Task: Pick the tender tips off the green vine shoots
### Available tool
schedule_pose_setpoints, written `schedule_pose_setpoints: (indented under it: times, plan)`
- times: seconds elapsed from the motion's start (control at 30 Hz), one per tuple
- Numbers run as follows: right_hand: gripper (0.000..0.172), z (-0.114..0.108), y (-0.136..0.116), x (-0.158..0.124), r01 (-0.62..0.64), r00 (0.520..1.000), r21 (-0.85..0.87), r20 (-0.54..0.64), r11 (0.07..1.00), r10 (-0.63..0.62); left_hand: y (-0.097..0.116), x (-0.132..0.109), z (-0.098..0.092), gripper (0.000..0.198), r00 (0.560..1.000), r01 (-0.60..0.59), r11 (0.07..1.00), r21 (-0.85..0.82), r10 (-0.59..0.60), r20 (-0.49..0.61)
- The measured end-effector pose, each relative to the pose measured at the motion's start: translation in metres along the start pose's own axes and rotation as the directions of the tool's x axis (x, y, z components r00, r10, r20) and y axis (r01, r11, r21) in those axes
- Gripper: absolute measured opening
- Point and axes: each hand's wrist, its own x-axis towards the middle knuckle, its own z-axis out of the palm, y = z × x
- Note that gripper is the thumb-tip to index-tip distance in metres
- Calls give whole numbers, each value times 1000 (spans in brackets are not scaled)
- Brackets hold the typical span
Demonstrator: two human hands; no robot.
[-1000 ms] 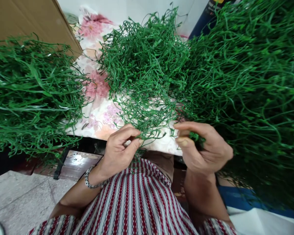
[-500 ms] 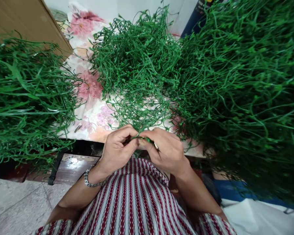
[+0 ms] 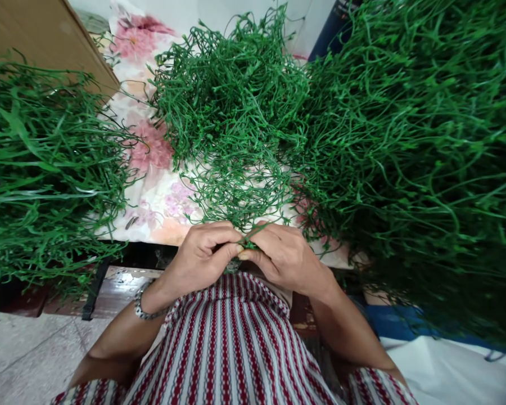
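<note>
My left hand [image 3: 203, 256] and my right hand [image 3: 285, 256] meet just past the table's near edge, thumbs and forefingers pinched together. Between their fingertips is a small green plant stem [image 3: 248, 243], gripped from both sides; its ends are partly hidden by my fingers. Right beyond the hands, a thin scatter of similar green stems [image 3: 240, 191] lies on the flowered cloth [image 3: 152, 197]. Behind that rises a thicker pile of green stems [image 3: 231, 90] with small bud-like tips.
A tall heap of green stems [image 3: 421, 140] fills the right side, and another heap [image 3: 46, 169] of longer, leafier ones spreads at left. A cardboard box [image 3: 46, 39] stands at the back left. A dark blue cylinder [image 3: 331, 31] leans at the back.
My fingertips have shifted on the green stem, and more of it shows above and between them. My right hand has turned slightly; both hands stay in nearly the same place.
</note>
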Motion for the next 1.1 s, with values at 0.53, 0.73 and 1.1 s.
schedule_pose_setpoints:
  times: [0.53, 0.73, 1.1]
  plan:
    - [23, -13, 0, 2, 164, 947, 272, 225, 948, -228, 9, 7, -20, 22, 846, -170, 984, 47, 121, 519]
    - [20, -1, 7, 0, 72, 967, 336, 206, 939, -148, 2, 3, -16, 22, 941, -54, 985, 164, -5, 337]
    - [35, 20, 12, 1, -126, 873, 848, 341, 514, -349, -7, -4, -11, 20, 819, 111, 957, -267, 65, 571]
